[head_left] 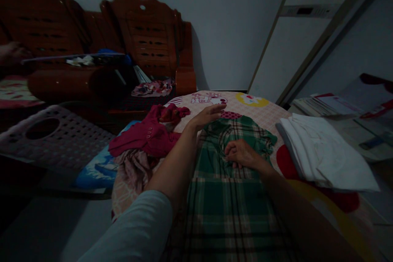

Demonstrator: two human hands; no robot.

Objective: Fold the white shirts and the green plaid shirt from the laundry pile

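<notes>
Apparently smoothing the green plaid cloth garment (233, 202), centred on the pink patterned-cloth-covered worktop (272, 111). Holds left hand (208, 115) open above its far left part, right hand (242, 154) with fingers curled over creases; cannot tell if pinching. Likely calls for light, flattening contact.

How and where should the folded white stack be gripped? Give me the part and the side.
Grip the folded white stack by its long left edge, coming from the left with your right hand, fingers underneath, thumb on top. That edge faces the hand, and the flat layers lie close together there, so they should likely lift as one.
</notes>
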